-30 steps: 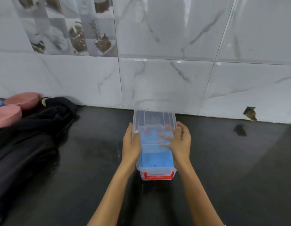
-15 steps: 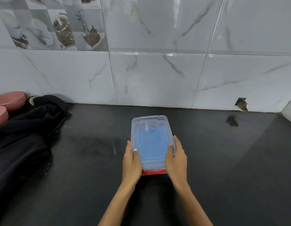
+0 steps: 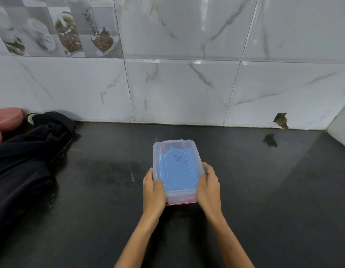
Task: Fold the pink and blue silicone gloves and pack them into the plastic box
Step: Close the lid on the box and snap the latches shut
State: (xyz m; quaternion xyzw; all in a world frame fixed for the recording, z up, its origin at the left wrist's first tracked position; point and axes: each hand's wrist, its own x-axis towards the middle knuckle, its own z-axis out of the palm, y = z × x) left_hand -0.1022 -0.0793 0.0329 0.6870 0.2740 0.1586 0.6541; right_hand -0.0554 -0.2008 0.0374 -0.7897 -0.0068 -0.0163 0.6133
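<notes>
- Two hands at the near end of the plastic box [image 3: 177, 171]: left hand [image 3: 153, 192] clasps the corner at 7 o'clock, right hand [image 3: 208, 188] the corner at 5 o'clock. Thumbs lie on the lid, fingers wrap down the sides; both grip the box.
- Box sits flat on the black counter [image 3: 264, 200], centre of view, long axis running 6 to 12. Clear lid [image 3: 176, 149] is down over it; whether it is latched I cannot tell.
- Red latch [image 3: 178, 203] peeks out under the lid's near edge, between the two wrists.
- Blue glove [image 3: 177, 176] fills the box under the lid. Pink glove not clearly visible; bits of red show at the far end.
- Handling, as a judgement: light load, thin stiff plastic that flexes a little, smooth and rather slippery. Soft silicone inside may spring back against the lid. Best held at the long sides near the corners, pressing the rim, not the lid's middle.
- Dark cloth [image 3: 26, 157] heaped at 9 o'clock, well apart from the box.
- Pink bowls [image 3: 7, 118] behind it at 10 o'clock, against the tiled wall [image 3: 187, 89].
</notes>
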